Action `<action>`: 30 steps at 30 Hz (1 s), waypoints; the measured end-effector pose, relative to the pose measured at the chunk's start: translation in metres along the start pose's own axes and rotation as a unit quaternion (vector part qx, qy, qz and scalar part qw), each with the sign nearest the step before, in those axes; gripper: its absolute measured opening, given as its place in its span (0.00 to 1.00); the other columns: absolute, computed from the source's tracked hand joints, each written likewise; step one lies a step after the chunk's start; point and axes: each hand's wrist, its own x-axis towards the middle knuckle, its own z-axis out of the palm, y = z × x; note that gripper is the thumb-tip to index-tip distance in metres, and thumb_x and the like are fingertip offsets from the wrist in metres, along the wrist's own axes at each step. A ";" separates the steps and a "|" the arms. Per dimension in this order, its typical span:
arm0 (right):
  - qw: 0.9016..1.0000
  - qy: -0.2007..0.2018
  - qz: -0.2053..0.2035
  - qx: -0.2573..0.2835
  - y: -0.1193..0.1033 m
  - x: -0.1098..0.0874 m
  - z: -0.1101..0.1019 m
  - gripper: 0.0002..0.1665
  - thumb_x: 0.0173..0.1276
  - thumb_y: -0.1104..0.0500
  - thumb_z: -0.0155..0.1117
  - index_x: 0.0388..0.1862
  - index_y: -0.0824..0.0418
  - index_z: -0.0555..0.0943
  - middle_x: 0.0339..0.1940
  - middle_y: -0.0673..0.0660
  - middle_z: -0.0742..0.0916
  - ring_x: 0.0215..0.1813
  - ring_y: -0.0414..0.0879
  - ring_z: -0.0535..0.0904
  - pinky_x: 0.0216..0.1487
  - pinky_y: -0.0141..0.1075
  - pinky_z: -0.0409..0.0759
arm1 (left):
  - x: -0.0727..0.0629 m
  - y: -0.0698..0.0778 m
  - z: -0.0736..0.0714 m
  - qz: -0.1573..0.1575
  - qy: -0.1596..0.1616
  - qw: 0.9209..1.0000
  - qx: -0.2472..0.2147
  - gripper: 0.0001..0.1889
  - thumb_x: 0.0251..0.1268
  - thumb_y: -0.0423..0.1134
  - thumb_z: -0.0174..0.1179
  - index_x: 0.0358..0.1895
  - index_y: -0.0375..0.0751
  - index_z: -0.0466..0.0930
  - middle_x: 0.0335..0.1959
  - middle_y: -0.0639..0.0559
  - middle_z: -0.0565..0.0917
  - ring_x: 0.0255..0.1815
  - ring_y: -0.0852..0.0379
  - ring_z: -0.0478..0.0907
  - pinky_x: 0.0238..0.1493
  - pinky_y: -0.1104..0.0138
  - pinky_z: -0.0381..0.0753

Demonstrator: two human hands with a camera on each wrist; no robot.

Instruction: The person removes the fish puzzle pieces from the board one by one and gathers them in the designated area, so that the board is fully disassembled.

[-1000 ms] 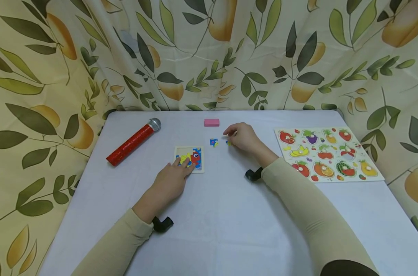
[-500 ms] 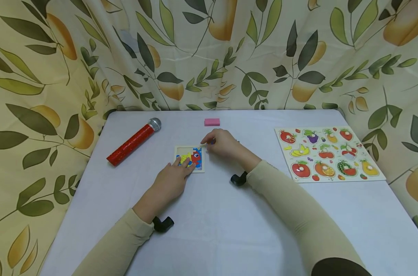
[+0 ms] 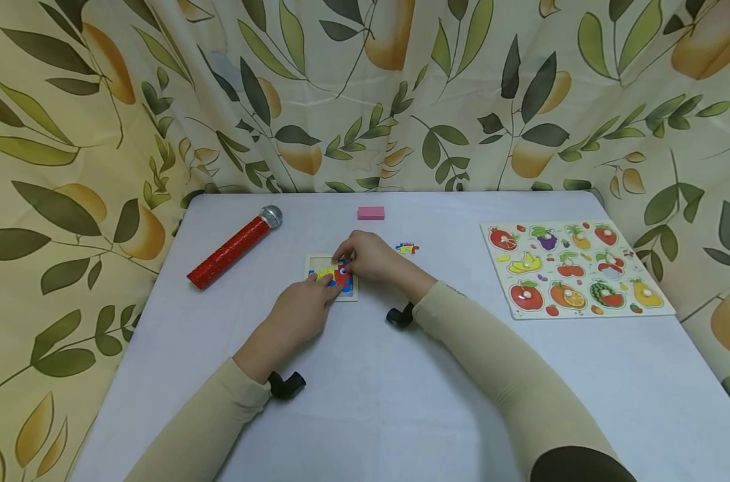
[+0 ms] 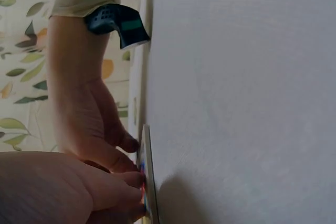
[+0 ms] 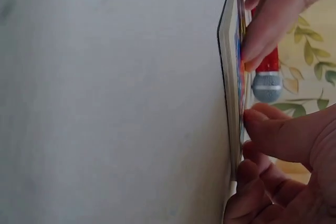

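A small jigsaw puzzle tray (image 3: 321, 260), pale with red, yellow and blue picture pieces in it, lies mid-table in the head view. My left hand (image 3: 292, 313) rests its fairly straight fingers on the picture's lower part. Over the tray's upper right corner, my right hand (image 3: 373, 258) bends its fingers and thumb together in a pinch; the small puzzle piece between them is mostly hidden. Both hands meet at the tray in the left wrist view, where the tray (image 4: 148, 150) shows edge-on. A loose blue and yellow puzzle piece (image 3: 407, 248) lies right of the right hand.
A pink block (image 3: 371, 213) lies near the back edge. To the left is a red glittery microphone (image 3: 232, 251), and to the right a fruit puzzle board (image 3: 572, 304). A leaf-patterned curtain (image 3: 352, 94) hangs behind the white table (image 3: 425, 402).
My right hand has moved left from the loose pieces to the tray's upper right corner. One of the loose pieces is gone from the table. The left hand stays on the tray.
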 end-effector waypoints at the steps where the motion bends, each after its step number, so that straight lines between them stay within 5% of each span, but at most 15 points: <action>1: 1.000 -0.001 -0.002 -0.007 0.000 0.001 0.000 0.15 0.70 0.67 0.72 0.52 0.55 0.94 0.49 0.56 0.86 0.52 0.50 0.81 0.56 0.41 0.83 | 0.001 -0.001 -0.001 0.005 0.006 1.000 -0.003 0.21 0.82 0.41 0.60 0.73 0.51 0.82 0.75 0.45 0.81 0.78 0.33 0.75 0.71 0.43 0.82; 9: 1.000 -0.005 -0.017 -0.021 -0.004 0.002 0.001 0.13 0.68 0.68 0.73 0.48 0.55 0.94 0.47 0.56 0.87 0.50 0.49 0.81 0.56 0.42 0.83 | 0.000 -0.003 -0.001 0.046 0.036 0.998 0.004 0.19 0.82 0.40 0.60 0.69 0.50 0.86 0.75 0.47 0.81 0.74 0.35 0.80 0.73 0.36 0.77; 14: 0.999 -0.005 -0.021 -0.026 -0.005 0.002 0.001 0.13 0.67 0.69 0.73 0.45 0.55 0.95 0.46 0.56 0.87 0.48 0.50 0.81 0.55 0.43 0.83 | 0.002 0.001 0.005 0.075 -0.008 0.997 0.008 0.21 0.84 0.46 0.57 0.74 0.56 0.81 0.82 0.50 0.73 0.83 0.36 0.69 0.78 0.35 0.71; 19: 0.999 -0.006 -0.017 -0.033 -0.005 0.002 0.001 0.13 0.67 0.69 0.72 0.43 0.54 0.94 0.45 0.56 0.86 0.48 0.50 0.81 0.55 0.43 0.83 | 0.001 0.001 0.005 0.058 -0.063 0.996 -0.004 0.26 0.84 0.49 0.56 0.80 0.60 0.73 0.87 0.52 0.64 0.88 0.37 0.60 0.83 0.36 0.64; 30: 0.999 0.003 -0.015 -0.044 -0.005 -0.003 0.002 0.14 0.67 0.71 0.69 0.40 0.53 0.92 0.49 0.57 0.83 0.51 0.51 0.79 0.59 0.46 0.83 | 0.006 0.002 0.010 0.044 -0.066 0.996 -0.030 0.26 0.83 0.47 0.58 0.80 0.63 0.73 0.87 0.56 0.64 0.88 0.38 0.59 0.84 0.37 0.61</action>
